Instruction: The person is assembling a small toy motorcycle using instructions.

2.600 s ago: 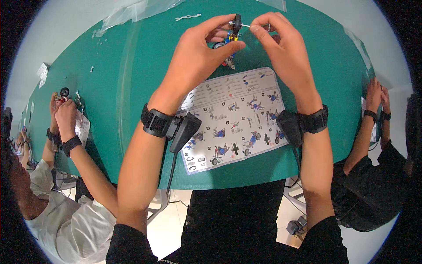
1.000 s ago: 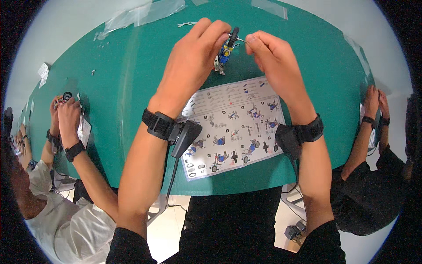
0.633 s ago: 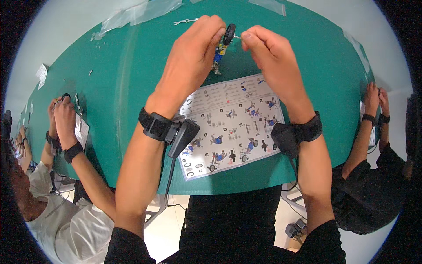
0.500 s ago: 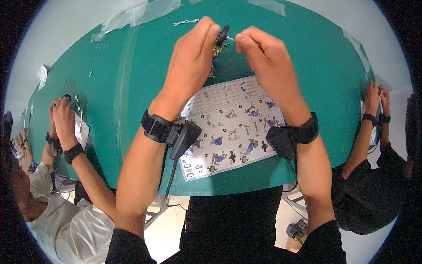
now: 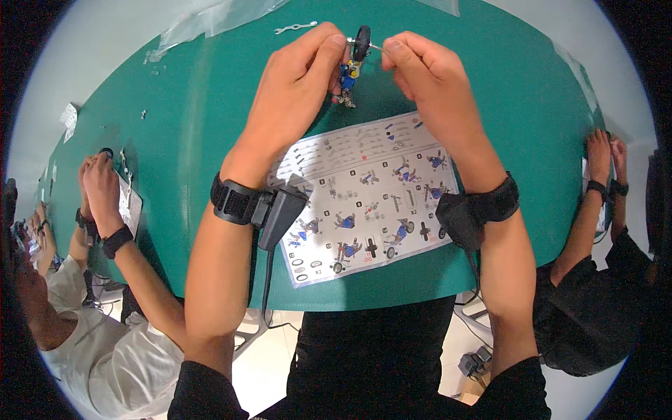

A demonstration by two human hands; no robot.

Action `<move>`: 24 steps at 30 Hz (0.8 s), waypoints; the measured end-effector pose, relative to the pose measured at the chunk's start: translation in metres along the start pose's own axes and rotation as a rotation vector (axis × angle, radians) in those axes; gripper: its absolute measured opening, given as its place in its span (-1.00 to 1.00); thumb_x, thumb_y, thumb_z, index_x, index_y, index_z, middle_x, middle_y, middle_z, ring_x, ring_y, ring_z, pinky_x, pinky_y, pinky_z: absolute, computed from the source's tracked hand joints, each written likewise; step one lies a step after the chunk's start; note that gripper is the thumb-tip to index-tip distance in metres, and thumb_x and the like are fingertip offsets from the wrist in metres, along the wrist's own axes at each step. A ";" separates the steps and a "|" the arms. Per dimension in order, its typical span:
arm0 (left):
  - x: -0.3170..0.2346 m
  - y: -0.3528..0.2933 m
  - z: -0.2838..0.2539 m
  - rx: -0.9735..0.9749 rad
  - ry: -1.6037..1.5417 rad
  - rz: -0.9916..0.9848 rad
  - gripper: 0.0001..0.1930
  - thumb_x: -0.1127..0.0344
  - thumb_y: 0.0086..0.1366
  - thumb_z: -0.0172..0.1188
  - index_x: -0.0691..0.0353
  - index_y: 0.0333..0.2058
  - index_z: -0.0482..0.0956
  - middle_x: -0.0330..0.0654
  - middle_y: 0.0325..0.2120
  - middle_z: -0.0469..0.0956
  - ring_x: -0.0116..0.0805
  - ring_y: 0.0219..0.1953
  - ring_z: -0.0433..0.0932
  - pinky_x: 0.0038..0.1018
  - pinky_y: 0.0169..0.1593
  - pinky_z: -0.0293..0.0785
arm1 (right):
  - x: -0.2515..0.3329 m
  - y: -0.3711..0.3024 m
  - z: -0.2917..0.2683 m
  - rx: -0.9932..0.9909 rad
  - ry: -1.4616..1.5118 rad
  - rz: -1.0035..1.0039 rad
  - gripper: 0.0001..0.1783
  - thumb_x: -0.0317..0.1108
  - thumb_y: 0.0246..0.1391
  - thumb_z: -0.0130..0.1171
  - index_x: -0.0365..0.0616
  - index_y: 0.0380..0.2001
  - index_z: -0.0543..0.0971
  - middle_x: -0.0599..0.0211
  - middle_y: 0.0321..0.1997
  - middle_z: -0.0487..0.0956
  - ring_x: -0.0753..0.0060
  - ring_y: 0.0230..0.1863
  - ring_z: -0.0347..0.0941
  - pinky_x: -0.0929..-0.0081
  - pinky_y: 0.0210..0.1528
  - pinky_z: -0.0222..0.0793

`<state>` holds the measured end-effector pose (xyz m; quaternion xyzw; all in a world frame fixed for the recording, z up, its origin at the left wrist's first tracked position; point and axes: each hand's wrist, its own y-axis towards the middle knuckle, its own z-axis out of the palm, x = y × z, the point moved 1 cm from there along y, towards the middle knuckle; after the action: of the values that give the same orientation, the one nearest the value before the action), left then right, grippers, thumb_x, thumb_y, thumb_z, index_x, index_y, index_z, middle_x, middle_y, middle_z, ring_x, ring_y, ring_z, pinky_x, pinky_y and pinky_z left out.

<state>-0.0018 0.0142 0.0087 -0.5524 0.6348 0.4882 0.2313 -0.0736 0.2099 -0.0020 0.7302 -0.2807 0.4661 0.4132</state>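
My left hand pinches a small toy vehicle model with blue, yellow and metal parts. Its black wheel stands upright at the far end, beside my thumb. Between the thumb and curled fingers of my right hand is a thin metal rod, its tip at the wheel's hub; the rest of it is hidden in my grip, so its kind cannot be told. Under my forearms lies a printed instruction sheet with assembly drawings.
A small open-ended wrench lies on the green table beyond my left hand. Clear plastic bags and tiny loose parts are at the far left. Co-workers' hands work at the left and at the right.
The wheel and model have turned more upright and show more between my hands. My right hand has moved slightly right, showing the rod at the hub. My forearms have spread a little.
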 end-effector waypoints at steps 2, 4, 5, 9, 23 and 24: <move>0.000 -0.001 0.001 -0.039 -0.034 -0.009 -0.72 0.18 0.66 0.07 0.25 -0.21 0.54 -0.26 -0.54 0.47 -0.51 -0.45 0.48 -0.44 -0.33 0.38 | -0.001 0.001 0.001 0.002 -0.024 -0.023 -0.60 -0.11 0.52 0.10 -0.16 -0.35 0.62 0.56 -0.57 0.39 0.68 -0.52 0.29 0.50 -0.47 0.19; -0.001 -0.001 0.003 -0.077 -0.073 -0.017 -0.79 0.22 0.64 0.11 0.24 -0.15 0.56 -0.27 -0.54 0.47 -0.54 -0.44 0.50 -0.47 -0.33 0.39 | 0.001 0.000 0.001 0.015 0.005 -0.004 -0.60 -0.10 0.52 0.10 -0.16 -0.35 0.62 0.56 -0.57 0.39 0.68 -0.52 0.29 0.51 -0.47 0.18; -0.003 -0.001 0.003 -0.085 -0.102 0.007 -0.84 0.27 0.62 0.15 0.23 -0.11 0.57 -0.28 -0.54 0.48 -0.54 -0.45 0.50 -0.48 -0.34 0.39 | 0.002 0.000 0.001 0.029 0.034 0.014 -0.60 -0.09 0.52 0.11 -0.15 -0.34 0.62 0.57 -0.57 0.40 0.69 -0.52 0.29 0.52 -0.48 0.18; -0.004 -0.001 0.003 -0.055 -0.035 0.024 -0.89 0.33 0.58 0.21 0.22 -0.06 0.58 -0.29 -0.54 0.51 -0.55 -0.48 0.50 -0.50 -0.37 0.38 | -0.001 0.002 -0.002 0.028 0.025 0.020 -0.59 -0.09 0.52 0.11 -0.15 -0.35 0.63 0.58 -0.57 0.40 0.70 -0.52 0.29 0.53 -0.48 0.18; -0.002 -0.002 -0.001 -0.050 -0.008 -0.009 -0.64 0.14 0.68 0.08 0.31 -0.27 0.52 -0.23 -0.59 0.45 -0.42 -0.50 0.45 -0.40 -0.35 0.37 | 0.008 -0.002 0.001 0.057 -0.013 0.097 -0.55 -0.07 0.52 0.10 -0.20 -0.37 0.61 0.49 -0.62 0.37 0.62 -0.57 0.28 0.43 -0.49 0.16; -0.005 -0.002 -0.002 -0.048 -0.010 -0.006 -0.64 0.14 0.68 0.08 0.31 -0.27 0.52 -0.23 -0.59 0.45 -0.42 -0.50 0.45 -0.40 -0.35 0.37 | 0.008 -0.002 0.000 0.053 -0.016 0.097 -0.55 -0.07 0.52 0.10 -0.20 -0.37 0.61 0.49 -0.62 0.37 0.62 -0.57 0.28 0.43 -0.49 0.16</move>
<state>0.0020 0.0153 0.0127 -0.5571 0.6203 0.5053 0.2226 -0.0687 0.2104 0.0041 0.7301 -0.3065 0.4871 0.3684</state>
